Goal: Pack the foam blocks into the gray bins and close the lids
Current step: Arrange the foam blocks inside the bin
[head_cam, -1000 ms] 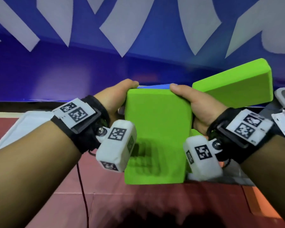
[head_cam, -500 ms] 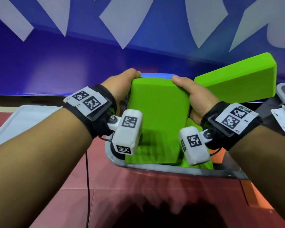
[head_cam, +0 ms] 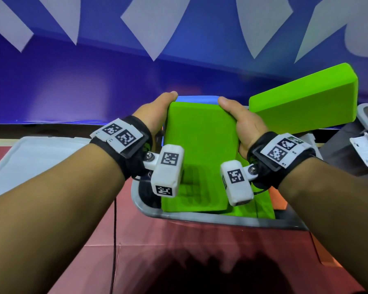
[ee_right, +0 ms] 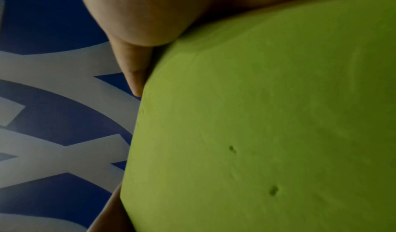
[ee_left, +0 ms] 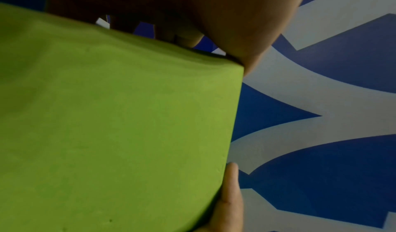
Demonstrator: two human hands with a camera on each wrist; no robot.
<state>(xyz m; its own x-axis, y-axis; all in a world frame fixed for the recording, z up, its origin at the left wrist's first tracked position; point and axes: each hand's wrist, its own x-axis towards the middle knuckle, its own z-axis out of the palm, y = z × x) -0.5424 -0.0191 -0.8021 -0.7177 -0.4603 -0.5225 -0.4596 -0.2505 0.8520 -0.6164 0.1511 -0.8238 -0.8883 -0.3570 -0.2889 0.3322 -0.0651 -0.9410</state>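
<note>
Both hands hold one upright green foam block (head_cam: 200, 149) by its top corners. My left hand (head_cam: 157, 111) grips the left side and my right hand (head_cam: 240, 119) grips the right side, thumbs on the near face. The block's lower end is inside the gray bin (head_cam: 200, 217), below the near rim. A blue block edge (head_cam: 198, 99) shows just behind it. A second green block (head_cam: 306, 102) leans tilted at the right, its lower end hidden. The wrist views show the green block (ee_left: 117, 125) (ee_right: 257, 125) close up with fingers around its edges.
A white lid or tray (head_cam: 34, 158) lies on the red floor at the left. Another gray bin with a white latch (head_cam: 365, 151) stands at the right edge. A blue and white wall (head_cam: 179, 49) rises close behind. A black cable (head_cam: 114, 240) runs along the floor.
The green block has gone down into the gray bin; a second ago its lower end hung clear. The bin's near rim has come into view. Both hands keep their hold.
</note>
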